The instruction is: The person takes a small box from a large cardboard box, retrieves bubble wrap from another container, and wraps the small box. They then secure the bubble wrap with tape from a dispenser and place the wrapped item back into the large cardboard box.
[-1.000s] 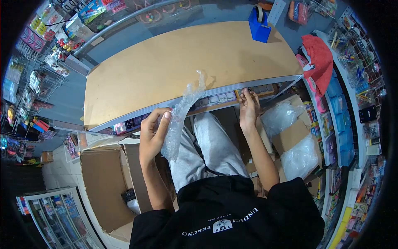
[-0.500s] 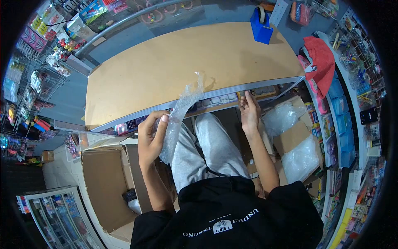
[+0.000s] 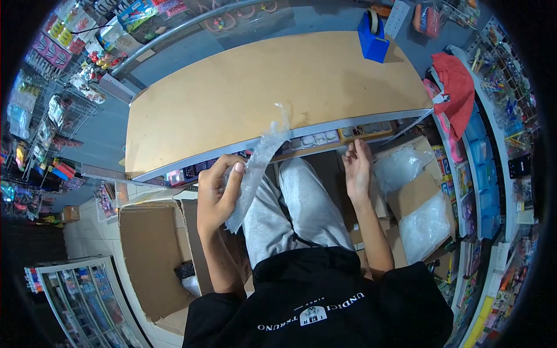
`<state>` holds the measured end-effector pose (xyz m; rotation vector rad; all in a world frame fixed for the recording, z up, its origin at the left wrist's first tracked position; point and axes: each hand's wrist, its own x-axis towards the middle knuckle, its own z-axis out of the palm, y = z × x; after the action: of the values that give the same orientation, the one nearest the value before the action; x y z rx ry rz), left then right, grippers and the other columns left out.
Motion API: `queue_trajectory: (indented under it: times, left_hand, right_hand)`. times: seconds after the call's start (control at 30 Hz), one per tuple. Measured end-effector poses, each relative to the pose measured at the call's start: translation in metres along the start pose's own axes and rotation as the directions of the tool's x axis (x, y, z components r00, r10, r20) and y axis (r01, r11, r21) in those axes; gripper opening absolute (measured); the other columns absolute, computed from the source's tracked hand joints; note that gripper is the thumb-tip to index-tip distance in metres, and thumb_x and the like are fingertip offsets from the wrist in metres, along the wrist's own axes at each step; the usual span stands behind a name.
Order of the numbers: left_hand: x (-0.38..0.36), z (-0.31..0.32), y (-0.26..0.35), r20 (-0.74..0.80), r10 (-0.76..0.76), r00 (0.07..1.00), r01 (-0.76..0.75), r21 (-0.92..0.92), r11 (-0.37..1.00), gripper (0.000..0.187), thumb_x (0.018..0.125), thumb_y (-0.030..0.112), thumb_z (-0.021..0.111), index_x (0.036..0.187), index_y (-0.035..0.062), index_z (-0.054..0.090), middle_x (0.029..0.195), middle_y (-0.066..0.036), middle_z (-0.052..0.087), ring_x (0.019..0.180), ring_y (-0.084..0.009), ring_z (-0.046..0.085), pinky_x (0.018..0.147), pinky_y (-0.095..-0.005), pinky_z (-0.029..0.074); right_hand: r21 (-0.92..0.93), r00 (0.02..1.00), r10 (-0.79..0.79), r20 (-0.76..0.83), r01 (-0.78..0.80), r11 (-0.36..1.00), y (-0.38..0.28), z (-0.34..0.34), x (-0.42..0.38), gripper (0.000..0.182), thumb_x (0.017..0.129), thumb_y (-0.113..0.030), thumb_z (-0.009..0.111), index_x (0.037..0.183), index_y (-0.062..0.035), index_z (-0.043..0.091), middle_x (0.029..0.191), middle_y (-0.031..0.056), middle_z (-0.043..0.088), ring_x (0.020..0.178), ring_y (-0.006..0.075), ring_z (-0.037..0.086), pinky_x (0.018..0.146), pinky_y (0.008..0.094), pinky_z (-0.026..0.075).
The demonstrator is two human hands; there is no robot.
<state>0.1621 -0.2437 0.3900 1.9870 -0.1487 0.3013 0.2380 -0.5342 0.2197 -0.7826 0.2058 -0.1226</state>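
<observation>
A strip of clear bubble wrap [image 3: 258, 171] hangs at a slant in my left hand [image 3: 220, 194], pinched between thumb and fingers. Its ragged top end reaches up over the front edge of the wooden table [image 3: 243, 87], and its lower end hangs beside my grey trousers. On the other side, my right hand [image 3: 358, 171] is raised just below the table's front edge, fingers curled with the tips close together. Whether anything small is between them is too small to tell. Behind it, a shelf under the tabletop holds a yellow tray [image 3: 365, 131].
An open cardboard box [image 3: 152, 261] stands on the floor at the left. Bubble-wrapped goods [image 3: 426, 223] lie in cardboard at the right. A blue tape dispenser [image 3: 373, 40] sits at the table's back right. A red cloth [image 3: 455, 87] hangs beside the right-hand shelves.
My right hand has moved slightly right and down, away from the table edge, its fingers now more curled. My left hand still grips the bubble wrap. The view has shifted slightly.
</observation>
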Motion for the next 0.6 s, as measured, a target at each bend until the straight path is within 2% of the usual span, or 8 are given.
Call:
queue_trajectory:
  times: [0.1,0.17,0.23,0.33,0.4,0.47,0.53,0.6]
  left_hand:
    - [0.009,-0.009,0.005,0.076,0.057,0.995,-0.053,-0.056,0.997,0.016,0.099,0.010,0.055,0.090,-0.0012,0.062,0.058,0.001,0.049,0.049,-0.0046,0.042,0.049,-0.0237,0.033]
    - [0.016,-0.019,0.006,0.195,0.108,0.975,-0.087,-0.113,0.990,0.017,0.100,0.012,0.056,0.089,-0.0002,0.060,0.062,-0.001,0.054,0.054,-0.0069,0.047,0.053,-0.0253,0.038]
    - [0.030,-0.020,0.016,0.279,0.238,0.930,-0.200,-0.158,0.967,0.019,0.100,0.016,0.058,0.090,0.0003,0.060,0.068,-0.003,0.058,0.061,-0.0087,0.053,0.059,-0.0267,0.041]
    - [0.044,-0.029,0.022,0.389,0.260,0.884,-0.204,-0.181,0.962,0.020,0.094,0.019,0.069,0.092,0.0007,0.061,0.082,-0.006,0.066,0.077,-0.0125,0.061,0.071,-0.0284,0.046]
    - [0.061,-0.033,0.026,0.379,0.367,0.850,-0.343,-0.131,0.930,0.022,0.090,0.018,0.075,0.094,0.0008,0.062,0.085,-0.007,0.068,0.079,-0.0129,0.063,0.071,-0.0284,0.047]
    - [0.074,-0.043,0.031,0.400,0.234,0.886,-0.275,0.048,0.960,0.020,0.083,0.008,0.078,0.097,0.0023,0.065,0.089,-0.008,0.070,0.083,-0.0158,0.065,0.073,-0.0292,0.048]
    - [0.091,-0.053,0.033,0.360,0.143,0.922,-0.253,0.282,0.925,0.019,0.081,0.003,0.077,0.097,0.0025,0.067,0.091,-0.009,0.071,0.085,-0.0190,0.067,0.074,-0.0307,0.050]
    - [0.103,-0.059,0.038,0.252,0.353,0.901,-0.423,0.334,0.843,0.017,0.080,-0.003,0.072,0.095,0.0010,0.068,0.094,-0.011,0.072,0.089,-0.0278,0.069,0.081,-0.0360,0.053]
  right_hand:
    - [-0.332,0.932,-0.205,0.301,0.303,0.893,-0.031,0.039,-0.019,0.035,0.091,-0.021,0.073,0.118,-0.0058,0.057,0.105,0.0063,0.058,0.094,0.0152,0.051,0.085,0.0274,0.041]
    - [-0.429,0.675,-0.319,0.665,0.696,0.576,-0.066,0.081,-0.024,0.060,0.081,-0.031,0.083,0.126,-0.0046,0.055,0.122,0.0125,0.059,0.111,0.0233,0.054,0.100,0.0358,0.041]
    - [-0.345,0.418,-0.308,0.855,0.901,0.265,-0.092,0.127,-0.026,0.074,0.074,-0.039,0.086,0.134,-0.0081,0.056,0.139,0.0151,0.055,0.131,0.0316,0.048,0.112,0.0434,0.035]
    - [-0.257,0.211,0.252,0.945,0.951,0.169,-0.120,0.162,-0.004,0.065,0.071,-0.031,0.088,0.125,-0.0062,0.062,0.138,0.0134,0.058,0.137,0.0309,0.046,0.117,0.0492,0.029]
    - [-0.575,0.444,0.434,0.784,0.782,0.240,-0.123,0.172,0.010,0.043,0.074,-0.026,0.086,0.106,-0.0022,0.071,0.111,0.0147,0.071,0.116,0.0328,0.061,0.102,0.0404,0.045]
    - [-0.605,0.474,0.424,0.771,0.754,0.255,-0.122,0.181,0.029,0.039,0.076,-0.024,0.084,0.104,-0.0005,0.070,0.102,0.0151,0.072,0.097,0.0324,0.067,0.089,0.0382,0.050]
    - [-0.554,0.499,0.319,0.806,0.825,0.109,-0.130,0.192,0.037,0.033,0.079,-0.018,0.079,0.105,-0.0013,0.070,0.100,0.0159,0.072,0.097,0.0283,0.070,0.088,0.0380,0.052]
    - [-0.484,0.461,0.200,0.865,0.871,0.082,-0.138,0.203,0.050,0.028,0.081,-0.013,0.075,0.106,-0.0019,0.070,0.098,0.0162,0.073,0.096,0.0270,0.071,0.087,0.0376,0.053]
